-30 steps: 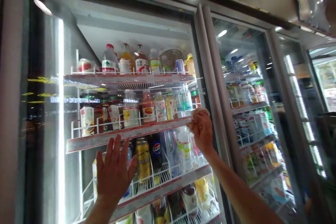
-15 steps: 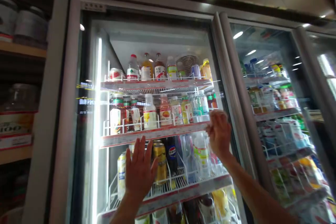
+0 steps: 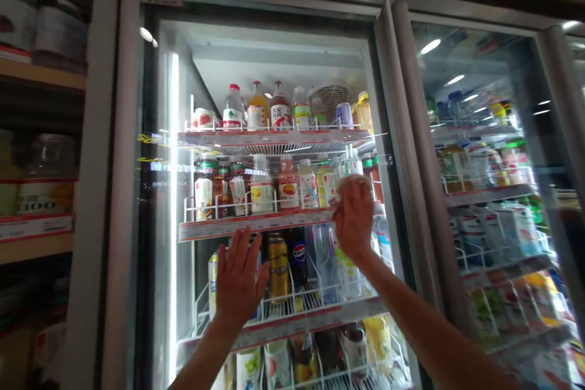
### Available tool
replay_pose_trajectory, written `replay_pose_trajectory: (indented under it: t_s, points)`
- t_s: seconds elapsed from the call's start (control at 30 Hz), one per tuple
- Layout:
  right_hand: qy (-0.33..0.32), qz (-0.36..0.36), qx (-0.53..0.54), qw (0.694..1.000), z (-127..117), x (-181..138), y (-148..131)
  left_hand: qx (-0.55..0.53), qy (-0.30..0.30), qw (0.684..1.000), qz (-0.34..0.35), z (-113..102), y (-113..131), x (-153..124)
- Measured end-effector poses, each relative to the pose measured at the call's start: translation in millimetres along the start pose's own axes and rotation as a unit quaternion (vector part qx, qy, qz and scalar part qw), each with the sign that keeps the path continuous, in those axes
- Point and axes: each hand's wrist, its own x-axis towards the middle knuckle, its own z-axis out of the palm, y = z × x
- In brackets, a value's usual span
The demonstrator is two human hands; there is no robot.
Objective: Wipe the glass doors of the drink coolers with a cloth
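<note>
Cloth (image 3: 356, 179), pale and bunched up, is at 3 o'clock from the middle of the view, in front of the fridge's glass door (image 3: 274, 42). The right hand (image 3: 354, 219), at 4 o'clock, has its fingers curled up close together, holding the cloth.

The left hand (image 3: 240, 283) is at 7 o'clock with its palm to the glass. Its fingers are straight and a bit spread, and its thumb sticks out. I cannot tell if it touches the glass.

Behind the glass, a gold can (image 3: 277, 268) is near the left hand, at 3 o'clock from it. A dark Pepsi bottle (image 3: 298, 256) stands just beside the can, at 3 o'clock. A red-capped bottle (image 3: 233, 109) is at 10 o'clock on the top shelf (image 3: 274, 138). Outside the fridge, a big jar (image 3: 49, 192) sits at 9 o'clock.
</note>
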Motion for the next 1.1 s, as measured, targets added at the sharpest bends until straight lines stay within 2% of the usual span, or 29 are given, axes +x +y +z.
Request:
replay_pose_trajectory:
  t_s: [0.07, 0.1, 0.13, 0.17, 0.2, 0.27, 0.3, 0.33, 0.37, 0.4, 0.47, 0.5, 0.53, 0.57, 0.6, 0.67, 0.7, 0.73, 0.8, 0.87, 0.9, 0.93, 1.03, 1.07, 1.1]
  points:
    - [-0.115, -0.154, 0.045, 0.98, -5, -20, -22, -0.002, -0.017, 1.0, -0.002, -5, -3, -6]
    - [-0.149, -0.219, 0.063, 0.962, -7, -27, -30, -0.001, -0.024, 1.0, -0.009, -9, -7, -10]
    - [-0.169, -0.25, 0.07, 0.951, -8, -29, -35, 0.003, -0.029, 0.999, -0.02, -13, -11, -16]
    - [-0.168, -0.24, 0.066, 0.954, -7, -24, -36, 0.008, -0.032, 0.999, -0.037, -18, -17, -22]
    - [-0.151, -0.192, 0.052, 0.968, -4, -14, -35, 0.014, -0.033, 0.998, -0.057, -22, -22, -29]
    - [-0.095, -0.05, 0.019, 0.994, 6, 12, -36, 0.023, -0.031, 0.995, -0.095, -32, -34, -42]
    - [-0.077, -0.007, 0.013, 0.997, 11, 20, -41, 0.027, -0.031, 0.993, -0.11, -37, -39, -48]
    - [-0.077, -0.003, 0.018, 0.997, 14, 22, -50, 0.031, -0.033, 0.991, -0.123, -41, -43, -55]
    - [-0.095, -0.038, 0.035, 0.994, 16, 18, -62, 0.035, -0.035, 0.99, -0.132, -45, -47, -60]
    - [-0.129, -0.105, 0.06, 0.984, 16, 7, -76, 0.04, -0.04, 0.989, -0.138, -49, -51, -66]
    - [-0.194, -0.264, 0.121, 0.937, 13, -18, -103, 0.046, -0.061, 0.988, -0.134, -55, -57, -76]
    - [-0.213, -0.318, 0.144, 0.913, 11, -25, -113, 0.047, -0.073, 0.988, -0.129, -58, -60, -81]
    - [-0.221, -0.339, 0.157, 0.901, 12, -25, -121, 0.048, -0.081, 0.988, -0.124, -61, -63, -85]
    - [-0.222, -0.322, 0.159, 0.907, 14, -18, -126, 0.049, -0.086, 0.988, -0.122, -63, -65, -88]
    - [-0.215, -0.272, 0.151, 0.926, 18, -6, -130, 0.05, -0.086, 0.987, -0.123, -65, -68, -91]
    - [-0.194, -0.136, 0.127, 0.963, 26, 22, -139, 0.052, -0.078, 0.988, -0.127, -69, -74, -94]
    - [-0.19, -0.1, 0.126, 0.968, 29, 30, -145, 0.051, -0.075, 0.987, -0.13, -71, -77, -96]
    - [-0.195, -0.108, 0.137, 0.965, 30, 31, -153, 0.047, -0.075, 0.987, -0.132, -72, -80, -98]
    - [-0.223, -0.231, 0.188, 0.928, 27, 17, -172, 0.038, -0.08, 0.986, -0.141, -76, -87, -102]
    - [-0.251, -0.374, 0.235, 0.862, 25, -1, -192, 0.03, -0.08, 0.985, -0.152, -79, -94, -107]
    - [-0.258, -0.401, 0.243, 0.845, 27, -3, -201, 0.027, -0.076, 0.985, -0.155, -81, -97, -109]
    - [-0.261, -0.394, 0.241, 0.848, 30, 2, -209, 0.023, -0.073, 0.984, -0.158, -82, -101, -111]
    - [-0.242, -0.238, 0.191, 0.921, 46, 40, -231, 0.008, -0.065, 0.982, -0.176, -83, -107, -112]
    - [-0.233, -0.205, 0.177, 0.934, 51, 48, -237, 0.001, -0.066, 0.981, -0.181, -83, -107, -112]
    - [-0.228, -0.202, 0.171, 0.937, 52, 49, -242, -0.008, -0.064, 0.981, -0.185, -83, -107, -111]
